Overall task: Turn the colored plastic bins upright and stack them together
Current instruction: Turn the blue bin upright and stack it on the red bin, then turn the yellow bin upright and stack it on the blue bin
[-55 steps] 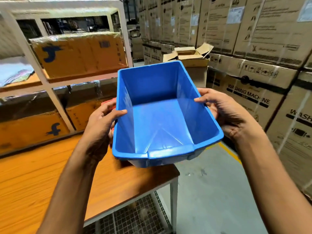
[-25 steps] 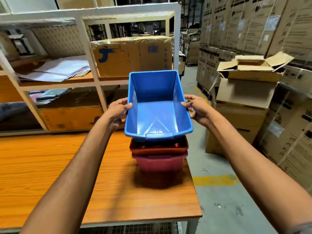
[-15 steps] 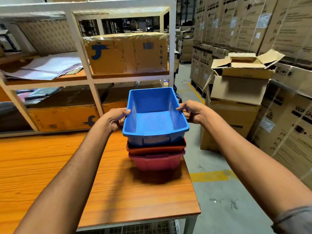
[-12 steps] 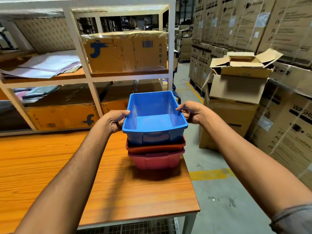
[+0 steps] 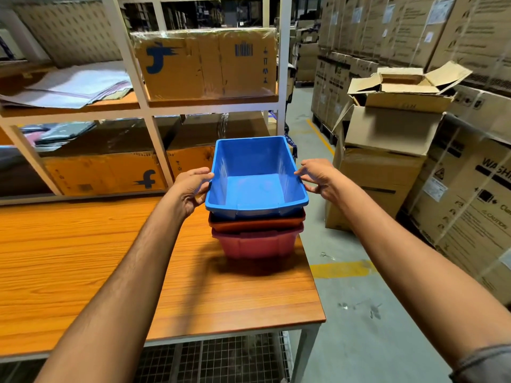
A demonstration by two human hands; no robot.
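Three bins nested upright at table [image 5: 83,258] right edge: blue bin [image 5: 257,189] over orange bin [image 5: 257,223] over red bin [image 5: 257,244]. Our left hand [image 5: 189,190] grips blue rim; our right hand [image 5: 320,179] loose, splayed at rim. Aisle floor [image 5: 359,313] open on right — shelving [image 5: 143,106] behind, cartons [image 5: 387,134] beyond.

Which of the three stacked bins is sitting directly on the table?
The pink bin, at the bottom of the stack, rests on the table. The orange bin is nested in it, and the blue bin sits on top.

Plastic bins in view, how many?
3, one stack on the table: blue bin on top, orange bin beneath, pink-red bin at bottom. Others may be nested unseen.
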